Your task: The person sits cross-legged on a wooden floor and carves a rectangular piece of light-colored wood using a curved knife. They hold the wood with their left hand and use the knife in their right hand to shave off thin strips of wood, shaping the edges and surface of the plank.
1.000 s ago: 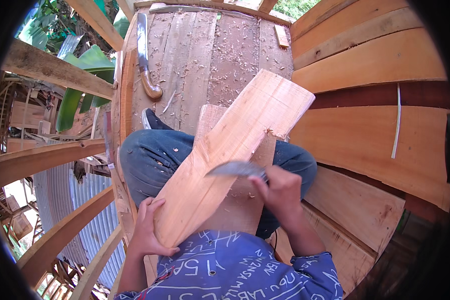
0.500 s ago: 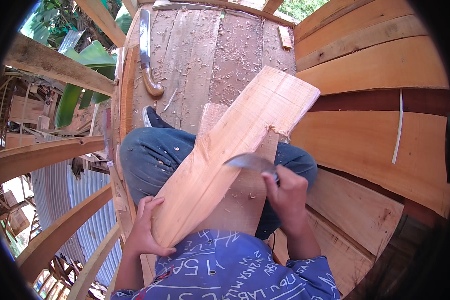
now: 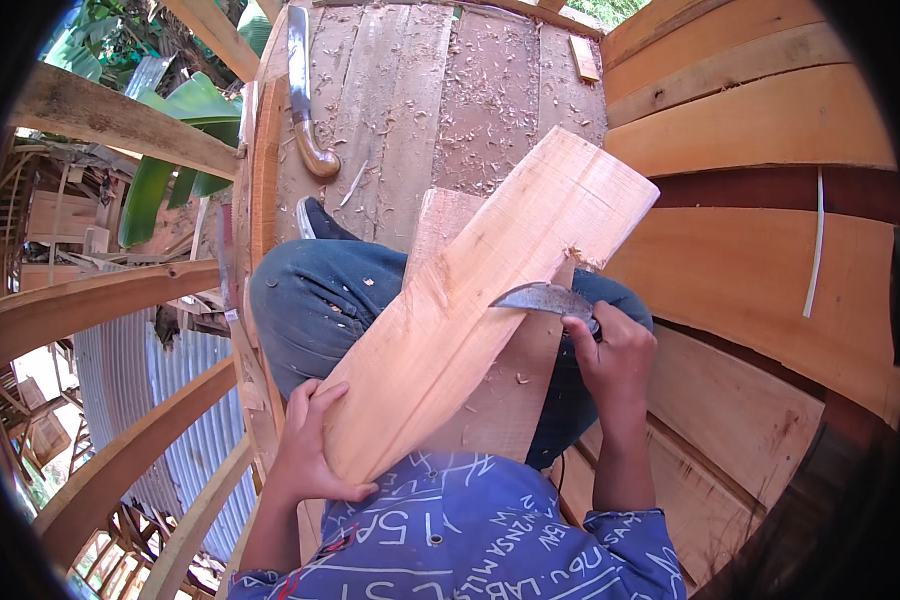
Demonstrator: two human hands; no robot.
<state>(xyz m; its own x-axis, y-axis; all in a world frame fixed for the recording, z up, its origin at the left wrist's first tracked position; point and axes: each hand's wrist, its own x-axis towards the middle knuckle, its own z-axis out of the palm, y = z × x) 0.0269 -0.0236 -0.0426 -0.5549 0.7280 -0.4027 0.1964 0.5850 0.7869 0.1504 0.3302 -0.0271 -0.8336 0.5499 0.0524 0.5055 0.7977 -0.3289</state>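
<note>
A pale wooden plank (image 3: pixel 450 320) lies slanted across my lap, its far end to the right. My left hand (image 3: pixel 313 440) grips its near end, thumb at the bottom corner and fingers over the left edge. In my right hand (image 3: pixel 615 352) is a short curved knife (image 3: pixel 544 297), its handle mostly hidden by my fingers. The blade points left and lies at the plank's right edge, nearer than a rough, splintered notch (image 3: pixel 573 254). Beneath the plank, a second board (image 3: pixel 500 390) rests across my legs.
A machete (image 3: pixel 302 90) with a curved wooden handle lies on the plank floor (image 3: pixel 400 110) at the far left, among scattered shavings. A small wood piece (image 3: pixel 583 58) lies far right. Board walling (image 3: pixel 750 260) rises on the right, open wooden rails (image 3: pixel 110 290) on the left.
The knife and my right hand have moved away and to the right along the plank's edge, towards the notch. The whole view has shifted slightly. My left hand keeps its grip.
</note>
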